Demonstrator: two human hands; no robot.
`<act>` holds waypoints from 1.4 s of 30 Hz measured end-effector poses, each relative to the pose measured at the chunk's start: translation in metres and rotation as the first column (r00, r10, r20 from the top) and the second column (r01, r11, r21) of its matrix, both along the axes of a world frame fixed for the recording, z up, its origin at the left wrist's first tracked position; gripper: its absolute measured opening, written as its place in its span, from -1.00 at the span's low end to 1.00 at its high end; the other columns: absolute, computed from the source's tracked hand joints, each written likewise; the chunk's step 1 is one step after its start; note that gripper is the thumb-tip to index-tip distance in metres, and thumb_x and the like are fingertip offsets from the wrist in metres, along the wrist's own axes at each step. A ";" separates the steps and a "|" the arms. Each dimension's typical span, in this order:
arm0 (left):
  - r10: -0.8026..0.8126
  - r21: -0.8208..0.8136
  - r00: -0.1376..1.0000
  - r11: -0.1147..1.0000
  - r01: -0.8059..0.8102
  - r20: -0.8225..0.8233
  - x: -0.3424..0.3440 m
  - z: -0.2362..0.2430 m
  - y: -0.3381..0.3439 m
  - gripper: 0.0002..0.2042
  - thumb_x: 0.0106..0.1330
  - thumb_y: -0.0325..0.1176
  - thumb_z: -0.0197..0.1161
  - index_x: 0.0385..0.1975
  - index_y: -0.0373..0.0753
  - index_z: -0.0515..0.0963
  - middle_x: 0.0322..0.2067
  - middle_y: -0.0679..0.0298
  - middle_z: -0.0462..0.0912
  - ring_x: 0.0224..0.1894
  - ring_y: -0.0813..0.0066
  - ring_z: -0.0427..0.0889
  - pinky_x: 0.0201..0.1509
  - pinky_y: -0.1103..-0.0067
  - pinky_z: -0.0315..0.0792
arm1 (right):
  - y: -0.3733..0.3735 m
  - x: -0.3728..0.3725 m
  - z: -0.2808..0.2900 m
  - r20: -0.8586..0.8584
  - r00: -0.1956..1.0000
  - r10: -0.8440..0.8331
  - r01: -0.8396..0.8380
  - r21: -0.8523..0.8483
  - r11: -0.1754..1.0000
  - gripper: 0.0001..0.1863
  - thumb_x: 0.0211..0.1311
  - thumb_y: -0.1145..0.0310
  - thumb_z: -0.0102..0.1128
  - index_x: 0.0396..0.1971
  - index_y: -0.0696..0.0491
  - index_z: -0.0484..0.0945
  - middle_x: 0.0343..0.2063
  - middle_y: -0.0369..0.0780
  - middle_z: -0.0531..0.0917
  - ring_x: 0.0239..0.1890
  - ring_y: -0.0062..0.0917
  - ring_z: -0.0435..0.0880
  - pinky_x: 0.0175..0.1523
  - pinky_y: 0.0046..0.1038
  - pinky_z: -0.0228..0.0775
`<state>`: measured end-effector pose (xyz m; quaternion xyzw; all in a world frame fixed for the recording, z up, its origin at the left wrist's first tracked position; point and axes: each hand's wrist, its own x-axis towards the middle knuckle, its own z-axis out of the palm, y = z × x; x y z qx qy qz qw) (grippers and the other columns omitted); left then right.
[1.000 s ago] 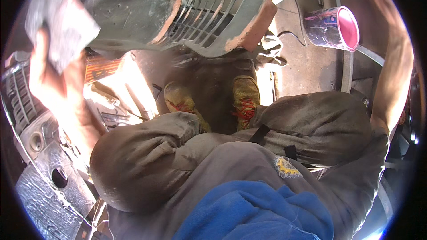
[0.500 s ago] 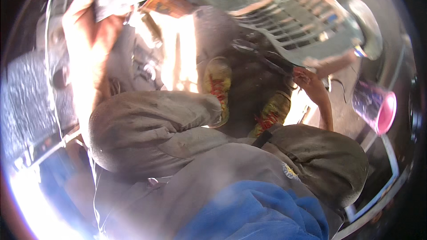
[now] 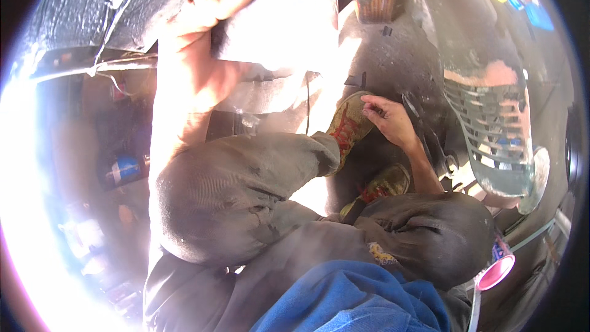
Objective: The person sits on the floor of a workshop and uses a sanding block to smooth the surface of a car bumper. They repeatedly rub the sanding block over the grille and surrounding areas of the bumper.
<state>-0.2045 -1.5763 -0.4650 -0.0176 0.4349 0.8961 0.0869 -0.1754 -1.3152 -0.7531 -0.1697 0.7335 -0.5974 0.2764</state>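
At the upper left, my left hand [image 3: 203, 49] is closed on the near-left part of a pale flat sheet [image 3: 289, 18], with the thumb over its face. Glare washes out most of the sheet, so I cannot tell what it is made of. My right hand [image 3: 393, 122] is beside the toe of my olive shoe with red laces [image 3: 348, 124]. Its thumb and fingertips are pinched together; whatever they hold, if anything, is too small to make out. Below the hands are my knees in grey-brown trousers [image 3: 239, 184].
A grey-green slatted plastic chair [image 3: 504, 175] stands at the right. A pink-rimmed cup [image 3: 495, 272] is at the lower right. An orange patterned container [image 3: 378, 1] lies beyond the sheet. Dark wrinkled sheeting [image 3: 80, 15] covers the upper left; strong glare fills the left side.
The view has turned, shifting the chair and cup rightward and down. The pale sheet now fills more of the upper middle. My right hand has moved from beside the chair to my shoe's toe.
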 end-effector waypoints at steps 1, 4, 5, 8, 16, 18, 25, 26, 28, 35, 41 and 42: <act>-0.016 -0.054 1.000 0.998 0.016 0.007 0.003 0.003 -0.004 -0.71 0.34 -0.37 0.10 -0.03 -0.40 0.48 -0.03 0.03 0.58 0.07 0.17 0.56 0.02 0.24 0.57 | -0.007 -0.005 0.001 0.035 0.999 0.031 -0.030 -0.010 0.999 -0.66 0.23 0.37 0.25 0.00 0.11 0.57 -0.26 -0.17 0.69 -0.26 -0.58 0.62 -0.11 -0.51 0.46; 0.229 -0.387 0.972 0.903 -0.189 0.060 0.006 0.005 -0.004 -0.72 0.31 -0.37 0.16 -0.05 -0.37 0.51 -0.05 0.08 0.59 0.05 0.21 0.57 0.05 0.29 0.55 | -0.016 -0.013 0.002 0.052 0.997 0.059 -0.058 -0.023 0.998 -0.68 0.27 0.36 0.22 0.00 0.13 0.57 -0.25 -0.20 0.70 -0.27 -0.58 0.62 -0.10 -0.50 0.47; 0.303 -0.489 0.951 0.840 -0.236 0.063 0.005 0.006 -0.001 -0.72 0.30 -0.37 0.17 -0.05 -0.36 0.52 -0.05 0.09 0.59 0.05 0.22 0.57 0.06 0.31 0.54 | -0.015 -0.014 0.002 0.110 0.993 0.044 -0.046 0.017 0.999 -0.68 0.28 0.36 0.22 0.00 0.13 0.57 -0.25 -0.21 0.70 -0.26 -0.58 0.62 -0.10 -0.50 0.47; 0.422 -0.687 0.906 0.672 -0.277 0.047 -0.003 0.008 0.015 -0.73 0.23 -0.37 0.25 -0.11 -0.34 0.55 -0.10 0.13 0.61 -0.01 0.27 0.59 0.05 0.36 0.53 | -0.008 -0.011 0.002 0.144 0.990 0.000 0.003 -0.018 1.000 -0.66 0.30 0.28 0.21 -0.01 0.14 0.57 -0.11 -0.18 0.69 -0.10 -0.52 0.62 0.04 -0.45 0.44; 0.010 -0.724 0.949 0.649 0.234 0.316 -0.084 -0.012 0.059 -0.63 0.08 -0.32 0.37 -0.16 -0.41 0.53 -0.29 0.17 0.65 -0.23 0.43 0.62 -0.03 0.53 0.48 | 0.062 0.065 -0.019 0.700 0.682 -0.214 0.382 -0.090 0.920 -0.59 0.35 0.18 0.15 0.07 0.13 0.50 -0.10 -0.23 0.63 -0.08 -0.57 0.57 0.03 -0.49 0.41; -0.221 -0.739 0.906 0.524 0.422 0.361 -0.092 -0.009 0.064 -0.65 0.12 -0.33 0.31 -0.17 -0.45 0.54 -0.31 0.21 0.65 -0.25 0.48 0.59 -0.04 0.56 0.45 | 0.078 0.106 -0.009 0.793 0.456 -0.404 0.553 0.103 0.827 -0.52 0.38 0.06 0.07 0.08 0.12 0.49 -0.08 -0.19 0.64 -0.04 -0.49 0.58 0.07 -0.43 0.43; -0.426 -0.423 0.674 0.546 0.723 0.604 -0.041 0.077 0.085 -0.69 0.09 -0.32 0.38 -0.24 -0.41 0.60 -0.32 0.33 0.65 -0.32 0.60 0.53 -0.18 0.62 0.40 | 0.120 0.236 0.125 0.913 -0.082 -0.399 0.859 0.267 0.436 -0.52 0.38 0.01 0.03 0.05 0.10 0.50 -0.10 -0.20 0.63 -0.07 -0.50 0.59 0.03 -0.41 0.44; -0.357 -0.460 0.659 0.500 0.734 0.662 -0.035 0.090 0.089 -0.69 0.09 -0.36 0.37 -0.21 -0.41 0.59 -0.31 0.31 0.66 -0.31 0.57 0.58 -0.14 0.58 0.45 | 0.123 0.246 0.149 0.921 -0.128 -0.369 0.875 0.280 0.394 -0.52 0.38 0.00 0.03 0.05 0.09 0.50 -0.10 -0.20 0.63 -0.08 -0.50 0.59 0.03 -0.41 0.44; -0.351 -0.221 0.572 0.677 0.702 0.741 -0.019 0.124 0.096 -0.71 0.10 -0.38 0.35 -0.20 -0.40 0.59 -0.29 0.27 0.67 -0.29 0.50 0.62 -0.11 0.53 0.49 | 0.128 0.261 0.196 0.934 -0.177 -0.309 0.888 0.287 0.359 -0.51 0.38 -0.01 0.02 0.04 0.08 0.51 -0.11 -0.21 0.63 -0.09 -0.50 0.59 0.02 -0.40 0.45; -0.450 0.163 0.357 0.778 0.607 0.819 0.027 0.223 0.128 -0.62 0.15 -0.45 0.24 -0.03 -0.43 0.47 -0.19 0.07 0.64 -0.17 0.22 0.68 -0.03 0.31 0.57 | 0.135 0.303 0.337 0.947 -0.295 -0.126 0.875 0.321 0.361 -0.50 0.38 -0.06 -0.02 0.02 0.06 0.52 -0.13 -0.23 0.62 -0.12 -0.50 0.59 -0.02 -0.39 0.46; -0.444 0.213 0.348 0.817 0.536 0.826 0.049 0.211 0.130 -0.56 0.15 -0.44 0.19 0.05 -0.45 0.38 -0.16 0.02 0.62 -0.14 0.15 0.66 0.06 0.30 0.53 | 0.188 0.299 0.386 0.866 -0.166 -0.472 0.310 0.500 0.808 -0.51 0.33 -0.17 -0.06 -0.15 -0.03 0.55 -0.27 -0.28 0.60 -0.30 -0.57 0.57 -0.15 -0.41 0.47; -0.436 0.216 0.363 0.833 0.510 0.823 0.051 0.202 0.130 -0.57 0.16 -0.44 0.17 0.04 -0.47 0.38 -0.16 0.00 0.61 -0.12 0.15 0.66 0.07 0.31 0.52 | 0.201 0.288 0.388 0.862 -0.118 -0.493 0.238 0.507 0.829 -0.55 0.31 -0.16 -0.02 -0.29 -0.04 0.55 -0.40 -0.33 0.57 -0.40 -0.58 0.52 -0.23 -0.43 0.43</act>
